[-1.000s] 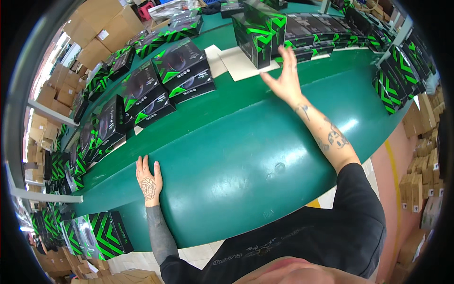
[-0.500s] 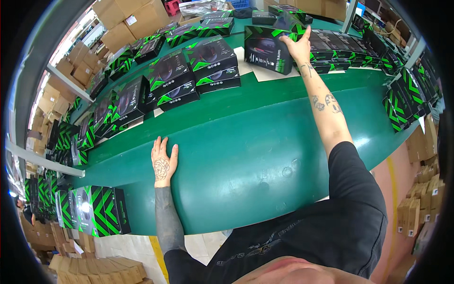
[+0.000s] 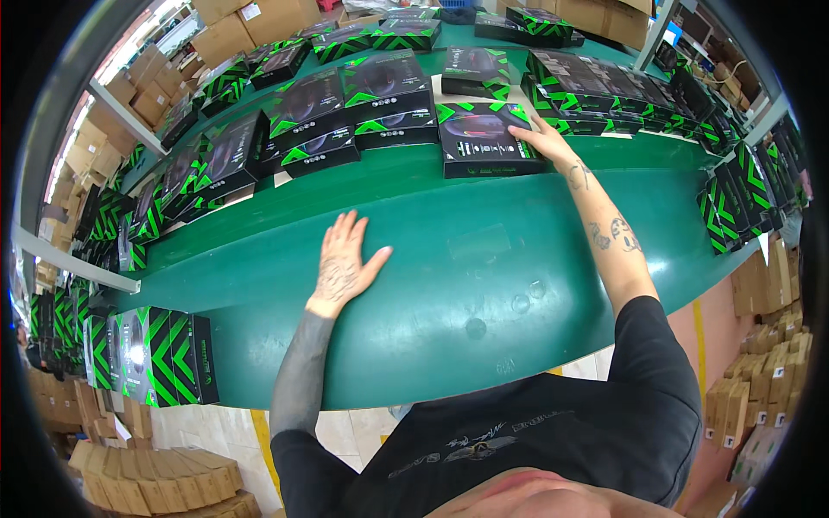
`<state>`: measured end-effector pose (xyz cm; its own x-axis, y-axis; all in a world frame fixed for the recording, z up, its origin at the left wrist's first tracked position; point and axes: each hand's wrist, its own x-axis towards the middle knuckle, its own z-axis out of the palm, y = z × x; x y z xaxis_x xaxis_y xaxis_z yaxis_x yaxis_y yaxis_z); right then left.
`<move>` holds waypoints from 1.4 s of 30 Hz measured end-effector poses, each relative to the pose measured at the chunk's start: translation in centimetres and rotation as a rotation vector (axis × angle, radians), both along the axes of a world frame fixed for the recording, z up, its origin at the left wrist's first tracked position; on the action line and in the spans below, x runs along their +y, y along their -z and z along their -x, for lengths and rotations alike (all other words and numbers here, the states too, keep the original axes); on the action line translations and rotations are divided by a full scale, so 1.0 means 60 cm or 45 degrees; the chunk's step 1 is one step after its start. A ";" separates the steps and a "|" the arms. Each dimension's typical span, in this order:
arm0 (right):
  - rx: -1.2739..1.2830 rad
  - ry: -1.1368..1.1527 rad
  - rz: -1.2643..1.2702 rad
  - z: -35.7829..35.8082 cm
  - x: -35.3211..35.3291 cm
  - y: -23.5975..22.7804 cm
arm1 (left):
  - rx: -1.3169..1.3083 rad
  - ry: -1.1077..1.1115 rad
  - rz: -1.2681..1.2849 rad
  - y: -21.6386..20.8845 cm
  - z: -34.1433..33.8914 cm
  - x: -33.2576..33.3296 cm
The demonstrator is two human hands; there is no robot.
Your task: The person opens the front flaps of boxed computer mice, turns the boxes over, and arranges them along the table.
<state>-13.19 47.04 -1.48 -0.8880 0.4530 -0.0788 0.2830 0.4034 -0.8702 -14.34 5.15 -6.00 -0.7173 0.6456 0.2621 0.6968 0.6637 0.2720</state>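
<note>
A black box with green stripes point(image 3: 485, 145) lies face up at the near edge of the stacked boxes. My right hand point(image 3: 546, 142) grips its right end, the thumb across the top and the fingers at the far right side, partly hidden. My left hand point(image 3: 343, 259) is open, palm down with fingers apart, over the green tabletop point(image 3: 423, 276); it holds nothing. Just beyond the gripped box sits another black-and-green box point(image 3: 475, 69). To its left, a two-high stack of matching boxes point(image 3: 389, 91) stands close by.
Rows of similar boxes point(image 3: 596, 86) line the right back of the table. More boxes point(image 3: 160, 358) stand on edge at the left front corner. Grey metal posts point(image 3: 129, 116) rise at the sides. Brown cartons point(image 3: 164, 479) sit on the floor at lower left.
My right hand has brought the tilted box nearer and down, and it now lies flat. My left hand has moved right and farther over the table, staying open.
</note>
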 end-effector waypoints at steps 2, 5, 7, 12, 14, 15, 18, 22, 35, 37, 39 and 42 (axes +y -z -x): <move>0.128 0.062 0.119 0.001 -0.019 -0.007 | -0.024 0.019 0.052 -0.004 0.007 0.083; 0.302 0.188 0.627 0.016 -0.015 0.020 | -0.324 -0.073 -0.043 0.007 0.040 0.225; 0.359 0.287 0.688 0.016 0.003 0.037 | -0.618 -0.130 -0.335 -0.004 0.049 0.313; 0.476 0.324 0.579 -0.030 -0.009 0.014 | -0.479 0.060 -1.256 0.005 0.043 0.373; 0.612 0.129 0.463 -0.073 -0.058 0.003 | -0.578 0.123 -1.709 -0.055 0.005 0.360; 0.706 0.012 0.446 -0.102 -0.080 0.005 | -0.477 0.109 -1.739 -0.095 -0.009 0.345; 0.599 -0.201 0.644 -0.198 -0.070 -0.016 | -0.852 -0.074 -2.051 -0.143 0.029 0.262; 0.527 -0.098 -0.053 -0.143 -0.042 -0.024 | -0.950 -0.266 -1.615 -0.112 0.082 0.104; -0.031 0.409 -1.181 0.343 0.009 0.079 | -0.890 -0.199 -1.265 0.012 0.048 -0.003; -0.204 -0.223 -1.988 0.342 -0.017 0.093 | -0.807 -0.186 -1.294 0.036 0.046 -0.026; -0.014 -0.028 -2.475 0.302 0.172 0.118 | -0.752 -0.011 -1.251 -0.014 0.053 0.045; 0.004 0.310 -1.753 0.271 0.009 0.103 | -0.669 -0.112 -1.302 -0.003 0.053 0.016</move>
<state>-29.46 47.59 -7.67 -0.7760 0.3051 0.5520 0.4678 0.8655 0.1793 -17.54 6.13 -5.83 -0.9249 0.2462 0.2898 0.3005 0.0064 0.9538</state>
